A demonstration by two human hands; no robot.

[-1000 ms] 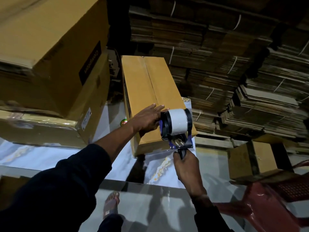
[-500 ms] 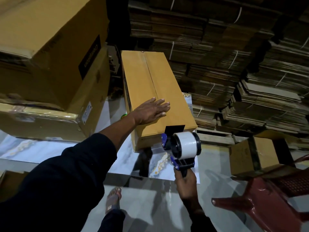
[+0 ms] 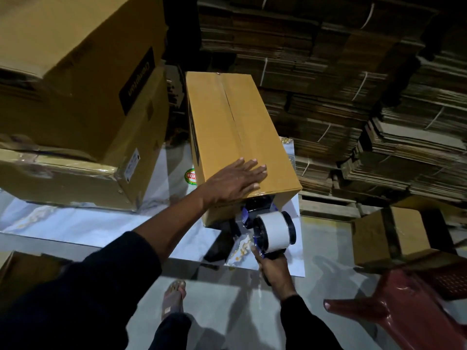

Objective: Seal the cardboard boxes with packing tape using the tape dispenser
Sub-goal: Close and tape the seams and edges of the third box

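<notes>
A long brown cardboard box lies on a white marbled table, its top flaps meeting in a centre seam. My left hand presses flat on the near end of the box top, fingers straight. My right hand grips the handle of a blue and black tape dispenser with a white tape roll. The dispenser's head sits against the box's near end face, just below the top edge.
Large stacked cartons stand to the left on the table. Bundled flat cardboard is piled behind and right. A small box and a red plastic chair are at the lower right. My sandalled foot is on the floor.
The dispenser came off the box top, over the near edge and down onto the end face. My left hand flattened onto the box top and stayed there.
</notes>
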